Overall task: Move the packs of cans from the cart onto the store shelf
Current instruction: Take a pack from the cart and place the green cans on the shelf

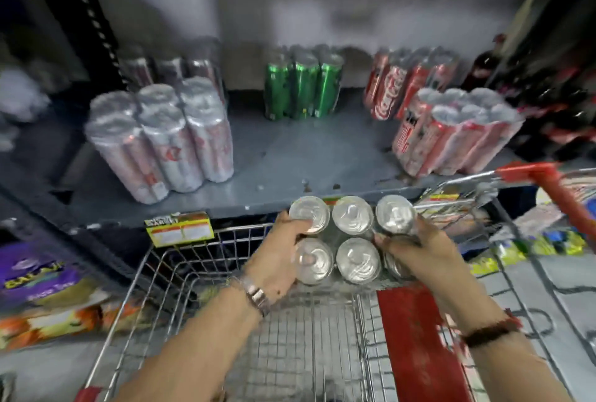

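A shrink-wrapped pack of cans (353,240) with silver tops is held above the wire cart (180,275), just in front of the grey store shelf (290,156). My left hand (277,259) grips its left side and my right hand (416,253) grips its right side. On the shelf stand a silver-and-red pack (161,140) at the left, a green pack (301,88) at the back middle, and red packs (451,133) at the right. The bottom of the cart below the held pack shows only wire mesh.
A red cart handle (545,182) juts out at the right beside the shelf edge. A red flap (416,340) lies in the cart. Yellow price tags (179,229) hang on the shelf lip. Snack bags (48,288) fill the lower left; dark bottles (548,91) stand far right.
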